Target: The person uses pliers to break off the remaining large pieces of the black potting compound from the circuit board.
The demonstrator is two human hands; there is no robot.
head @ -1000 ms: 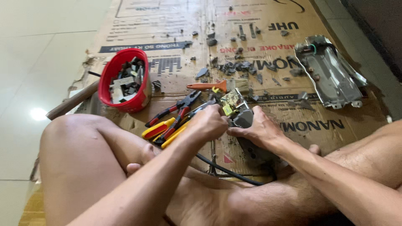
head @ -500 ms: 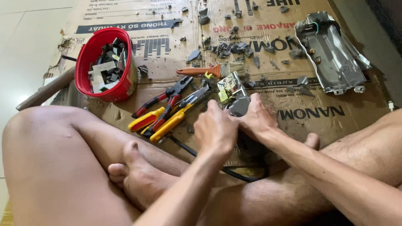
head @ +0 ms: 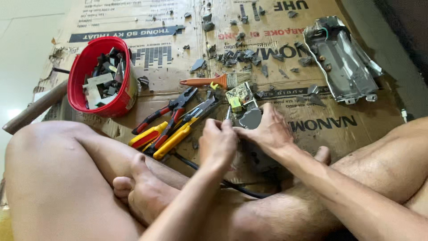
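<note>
Cross-legged on flattened cardboard (head: 178, 76): left hand (head: 217, 142) pinching a thin metal tool (head: 228, 113), right hand (head: 264, 130) gripping a small circuit board (head: 243, 103). Just left of the board, pliers (head: 171, 124); beyond, an orange-handled brush (head: 214, 81); farther left, a red bucket (head: 80, 71).

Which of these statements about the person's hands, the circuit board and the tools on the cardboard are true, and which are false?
1. The red bucket holds scrap pieces. True.
2. Both hands are at the small circuit board. True: left hand and right hand meet beside it.
3. The orange-handled brush is in the right hand. False: it lies on the cardboard.
4. The pliers lie inside the bucket. False: they lie on the cardboard beside it.
5. The metal casing lies far from both hands. True.
</note>
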